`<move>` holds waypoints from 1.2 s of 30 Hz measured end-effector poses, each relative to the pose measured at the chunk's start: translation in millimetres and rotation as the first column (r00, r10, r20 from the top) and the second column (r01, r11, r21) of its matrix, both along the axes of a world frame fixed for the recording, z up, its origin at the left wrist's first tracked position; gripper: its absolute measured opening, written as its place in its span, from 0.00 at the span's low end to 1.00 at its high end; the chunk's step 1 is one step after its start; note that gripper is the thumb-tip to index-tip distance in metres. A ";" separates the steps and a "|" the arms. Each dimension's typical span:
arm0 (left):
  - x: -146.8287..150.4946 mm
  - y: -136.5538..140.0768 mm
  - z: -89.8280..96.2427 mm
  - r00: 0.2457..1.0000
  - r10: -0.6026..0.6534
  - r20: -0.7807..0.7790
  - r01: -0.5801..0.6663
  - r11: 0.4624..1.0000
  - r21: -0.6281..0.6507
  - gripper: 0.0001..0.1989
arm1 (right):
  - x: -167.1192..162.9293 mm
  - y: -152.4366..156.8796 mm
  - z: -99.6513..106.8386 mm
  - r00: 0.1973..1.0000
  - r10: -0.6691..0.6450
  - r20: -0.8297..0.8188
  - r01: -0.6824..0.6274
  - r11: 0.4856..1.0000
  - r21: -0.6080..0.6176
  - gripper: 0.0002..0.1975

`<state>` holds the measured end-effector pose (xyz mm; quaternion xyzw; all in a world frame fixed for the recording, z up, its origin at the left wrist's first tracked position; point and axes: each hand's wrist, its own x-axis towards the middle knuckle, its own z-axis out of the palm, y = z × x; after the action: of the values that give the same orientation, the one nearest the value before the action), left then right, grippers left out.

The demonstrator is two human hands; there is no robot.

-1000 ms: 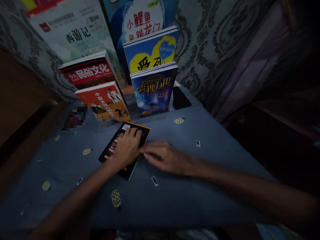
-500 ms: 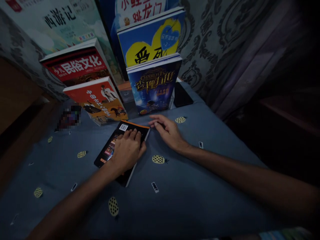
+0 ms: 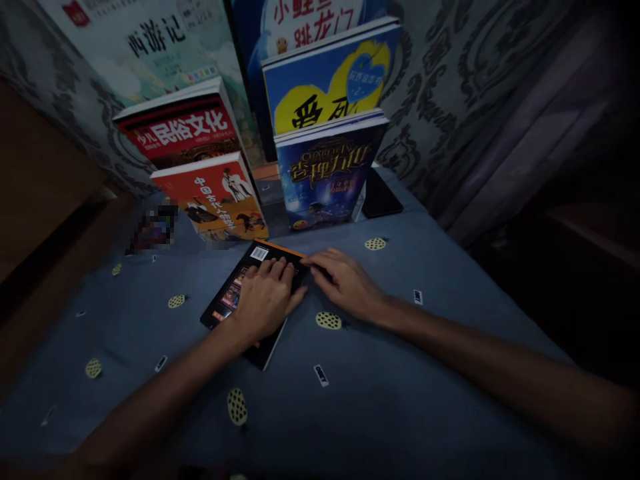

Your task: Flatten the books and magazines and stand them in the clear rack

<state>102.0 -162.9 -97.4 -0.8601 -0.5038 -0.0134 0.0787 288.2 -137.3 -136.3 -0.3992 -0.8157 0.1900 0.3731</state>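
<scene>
A black paperback book lies back cover up on the blue cloth, its barcode near the top edge and an orange strip along it. My left hand rests flat on the cover with fingers stretched out, hiding its middle. At the book's upper right corner, the fingertips of my right hand touch the edge, the thumb apart from the fingers. Just behind the book stand an orange-red book and a dark blue book, both upright.
Behind these stand a red book, a yellow and blue book and taller books against a patterned curtain. A dark flat phone-like object lies at right. A blurred-out item sits at left. The cloth-covered surface drops off at right.
My right hand has come in to the book's corner, its fingers now touching it. The left hand stays on the cover. The whole view has shifted slightly.
</scene>
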 end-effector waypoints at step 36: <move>-127.4 83.6 -13.2 0.751 0.145 0.644 0.053 0.959 -0.279 0.14 | -109.7 0.4 14.0 0.834 0.452 0.316 -0.496 0.865 0.073 0.16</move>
<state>-25.3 -79.4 -110.6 -0.7894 -0.5170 -0.2421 -0.2256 178.5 -136.9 -122.3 -0.1780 -0.9466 0.1538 0.2206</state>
